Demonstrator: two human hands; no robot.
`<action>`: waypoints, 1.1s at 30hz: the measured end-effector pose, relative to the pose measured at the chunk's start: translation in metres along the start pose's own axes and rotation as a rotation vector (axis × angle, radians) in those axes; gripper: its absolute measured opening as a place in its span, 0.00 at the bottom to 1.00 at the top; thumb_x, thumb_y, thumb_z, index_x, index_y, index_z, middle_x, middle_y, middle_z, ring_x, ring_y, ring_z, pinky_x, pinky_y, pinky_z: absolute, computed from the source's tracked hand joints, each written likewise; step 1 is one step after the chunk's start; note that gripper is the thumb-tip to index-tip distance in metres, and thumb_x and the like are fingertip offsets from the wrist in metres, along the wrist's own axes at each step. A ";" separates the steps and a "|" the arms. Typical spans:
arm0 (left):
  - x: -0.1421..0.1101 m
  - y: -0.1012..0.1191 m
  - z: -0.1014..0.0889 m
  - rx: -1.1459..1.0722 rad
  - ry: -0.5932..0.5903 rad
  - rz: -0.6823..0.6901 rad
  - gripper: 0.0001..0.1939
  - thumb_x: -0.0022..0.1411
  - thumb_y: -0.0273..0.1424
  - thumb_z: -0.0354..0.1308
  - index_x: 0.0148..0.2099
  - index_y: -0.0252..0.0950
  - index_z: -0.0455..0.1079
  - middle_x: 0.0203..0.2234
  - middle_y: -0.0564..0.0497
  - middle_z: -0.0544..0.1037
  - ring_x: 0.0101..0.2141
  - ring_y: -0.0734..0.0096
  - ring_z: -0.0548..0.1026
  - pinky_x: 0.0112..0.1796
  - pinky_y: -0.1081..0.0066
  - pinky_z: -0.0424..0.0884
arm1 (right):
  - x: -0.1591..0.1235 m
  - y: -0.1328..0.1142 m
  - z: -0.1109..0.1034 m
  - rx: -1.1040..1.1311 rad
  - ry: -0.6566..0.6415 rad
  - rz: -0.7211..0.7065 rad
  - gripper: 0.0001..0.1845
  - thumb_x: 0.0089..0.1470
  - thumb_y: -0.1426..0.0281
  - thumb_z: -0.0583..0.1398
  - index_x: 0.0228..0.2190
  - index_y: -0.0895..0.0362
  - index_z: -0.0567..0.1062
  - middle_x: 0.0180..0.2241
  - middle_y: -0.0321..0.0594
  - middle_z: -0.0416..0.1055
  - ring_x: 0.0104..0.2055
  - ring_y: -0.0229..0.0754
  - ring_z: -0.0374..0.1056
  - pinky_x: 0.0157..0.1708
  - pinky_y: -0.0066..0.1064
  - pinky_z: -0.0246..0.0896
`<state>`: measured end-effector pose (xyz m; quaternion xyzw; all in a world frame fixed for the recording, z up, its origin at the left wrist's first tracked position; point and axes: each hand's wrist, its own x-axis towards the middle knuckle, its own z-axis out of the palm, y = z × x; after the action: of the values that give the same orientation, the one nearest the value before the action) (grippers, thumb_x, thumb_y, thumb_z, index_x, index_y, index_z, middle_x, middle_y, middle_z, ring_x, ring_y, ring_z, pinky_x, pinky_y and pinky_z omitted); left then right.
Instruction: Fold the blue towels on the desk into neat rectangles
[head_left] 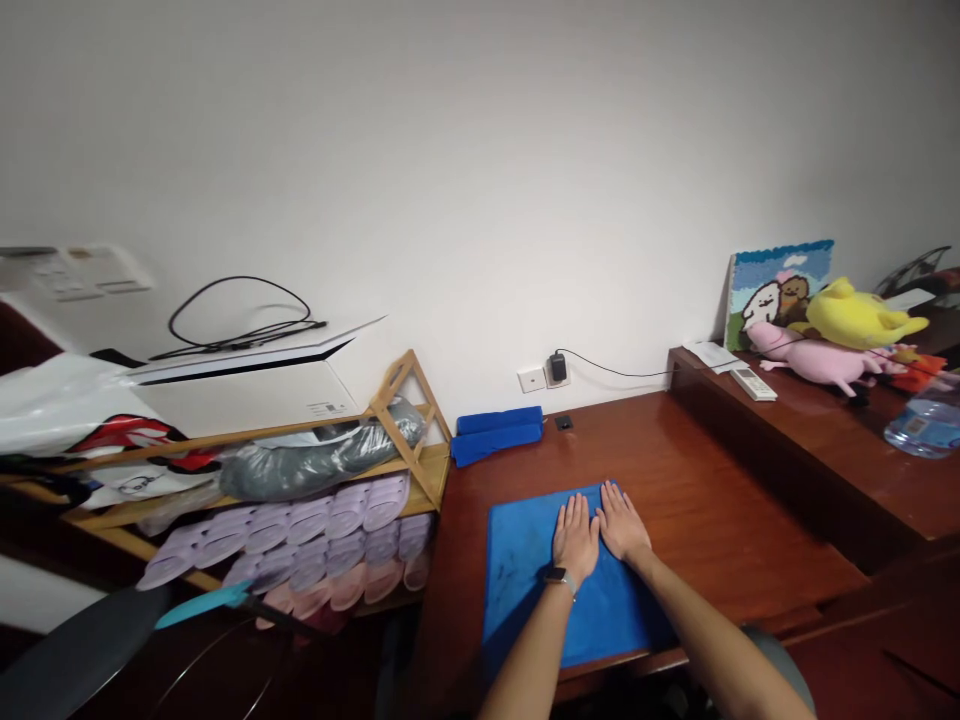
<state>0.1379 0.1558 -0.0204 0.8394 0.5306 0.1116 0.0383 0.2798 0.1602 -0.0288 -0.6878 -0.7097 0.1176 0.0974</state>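
Observation:
A blue cloth [517, 570] lies spread on the brown wooden desk [720, 540], close to its front edge. Dark smudges mark the left part of the cloth. My left hand [576, 538] rests flat on it with the fingers stretched out, a watch [559, 576] around the wrist. Beside it, my right hand [622, 522] is laid flat near the cloth's upper right corner, fingers straight. The two thumbs are close together. Neither hand grips anything. Toward the wall, more blue cloth [498, 436] lies folded in long strips at the desk's back left.
To the left stands a wooden rack [411, 440] with several purple and pink slippers [307, 520] and a white box [255, 395] on top. A raised ledge [810, 430] on the right bears plush toys [855, 315], a remote control [753, 384] and a plastic bottle [922, 425].

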 end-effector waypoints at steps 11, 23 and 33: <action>-0.038 -0.159 -0.025 0.104 -0.016 -0.280 0.34 0.76 0.41 0.30 0.77 0.32 0.47 0.74 0.43 0.54 0.73 0.58 0.51 0.71 0.53 0.50 | -0.001 -0.001 0.000 0.002 0.010 0.020 0.40 0.70 0.58 0.36 0.72 0.69 0.49 0.76 0.49 0.40 0.77 0.46 0.35 0.74 0.41 0.29; -0.046 -0.176 -0.020 0.112 0.067 -0.278 0.33 0.76 0.39 0.32 0.77 0.35 0.47 0.74 0.43 0.56 0.73 0.59 0.52 0.70 0.53 0.51 | 0.002 0.001 0.005 -0.036 0.014 0.028 0.40 0.69 0.57 0.35 0.73 0.68 0.48 0.76 0.50 0.40 0.78 0.46 0.34 0.74 0.42 0.26; -0.044 -0.173 -0.026 0.081 0.051 -0.284 0.33 0.76 0.40 0.32 0.77 0.34 0.48 0.73 0.43 0.56 0.73 0.58 0.52 0.70 0.53 0.49 | 0.011 0.001 -0.016 -0.058 -0.111 0.022 0.40 0.69 0.56 0.38 0.73 0.66 0.49 0.76 0.49 0.40 0.77 0.45 0.35 0.73 0.41 0.30</action>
<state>-0.0381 0.1901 -0.0331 0.7536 0.6489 0.1048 0.0062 0.2848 0.1715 -0.0139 -0.6904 -0.7096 0.1360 0.0364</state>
